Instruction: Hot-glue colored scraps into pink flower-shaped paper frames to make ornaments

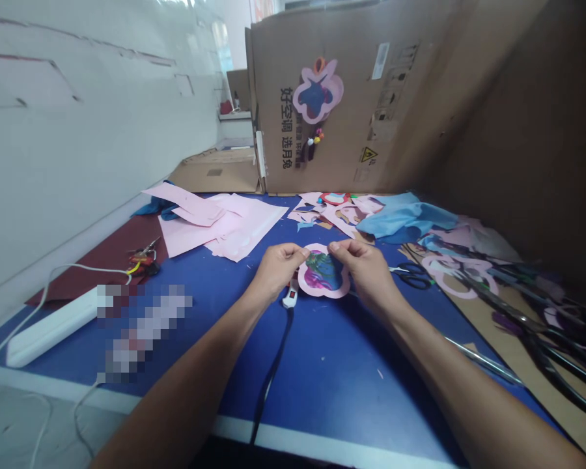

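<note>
Both my hands hold a small pink flower-shaped paper cutout (pixel 323 273) with a blue, green and purple centre, just above the blue table (pixel 215 286). My left hand (pixel 276 268) pinches its upper left edge with closed fingers. My right hand (pixel 366 264) pinches its upper right edge the same way. A black cable with a white inline switch (pixel 290 298) runs under the cutout toward me.
Pink paper sheets (pixel 215 225) lie at the back left, paper scraps and blue cloth (pixel 400 221) at the back right. Black scissors (pixel 413 277) rest right of my hand. A cardboard box (pixel 346 98) bearing a similar pink flower (pixel 317 91) stands behind. A white power strip (pixel 49 326) lies left.
</note>
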Demonstrator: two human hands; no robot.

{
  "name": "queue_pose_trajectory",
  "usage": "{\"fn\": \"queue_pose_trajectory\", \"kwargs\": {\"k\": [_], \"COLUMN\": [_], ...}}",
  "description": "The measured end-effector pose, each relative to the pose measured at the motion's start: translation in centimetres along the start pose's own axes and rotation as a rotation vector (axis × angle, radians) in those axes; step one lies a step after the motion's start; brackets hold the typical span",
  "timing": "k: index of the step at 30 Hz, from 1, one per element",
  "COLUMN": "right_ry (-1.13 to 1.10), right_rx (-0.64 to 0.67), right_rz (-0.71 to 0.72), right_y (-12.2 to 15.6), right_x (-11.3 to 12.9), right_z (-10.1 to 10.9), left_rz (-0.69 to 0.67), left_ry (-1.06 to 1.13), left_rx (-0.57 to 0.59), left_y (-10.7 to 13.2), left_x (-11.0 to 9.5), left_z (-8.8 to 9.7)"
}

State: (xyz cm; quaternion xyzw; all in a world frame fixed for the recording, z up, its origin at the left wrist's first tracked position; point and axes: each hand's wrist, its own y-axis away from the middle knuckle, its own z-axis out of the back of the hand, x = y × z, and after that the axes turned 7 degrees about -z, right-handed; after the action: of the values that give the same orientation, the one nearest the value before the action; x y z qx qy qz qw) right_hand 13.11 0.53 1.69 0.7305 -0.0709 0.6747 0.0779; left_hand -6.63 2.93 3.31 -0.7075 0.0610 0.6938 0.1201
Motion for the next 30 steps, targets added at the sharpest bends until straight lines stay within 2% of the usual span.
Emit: {"fn": "queue_pose_trajectory", "kwargs": {"k": [7,13,19,22,27,30], "right_ry": [-0.001,-0.006,0.034,0.108,0.114,0.110], "right_rx": [0.050,0.010,0.083,0.061,-0.002,0.013], "right_rz": [-0.040,0.010,-0.009,0.014,0.027,0.016], "right_y": [0.1,-0.3,-0.4,-0.1,-0.1,-0.1], "right_x": [0.1,0.1,-0.1,0.3,0.6,0.5], "right_z": [0.5,1.2,1.6,1.6,1.6,1.5], "left_rz": [0.006,0.016,-0.015,-0.004,0.041,0.024], "left_ry": [0.057,0.030,0.116,0.156,0.133,0.116], "left_rx": [-0.077,0.001,-0.097,-0.121,-0.053,-0.081], "left_y": [-0.4,-0.2,-0.4,-0.5,-0.4,-0.4], "left_x": [0.0,0.1,-0.3,-0.6,-0.5,-0.4], "left_z": [0.2,0.2,0.3,0.4,0.4,0.5]}}
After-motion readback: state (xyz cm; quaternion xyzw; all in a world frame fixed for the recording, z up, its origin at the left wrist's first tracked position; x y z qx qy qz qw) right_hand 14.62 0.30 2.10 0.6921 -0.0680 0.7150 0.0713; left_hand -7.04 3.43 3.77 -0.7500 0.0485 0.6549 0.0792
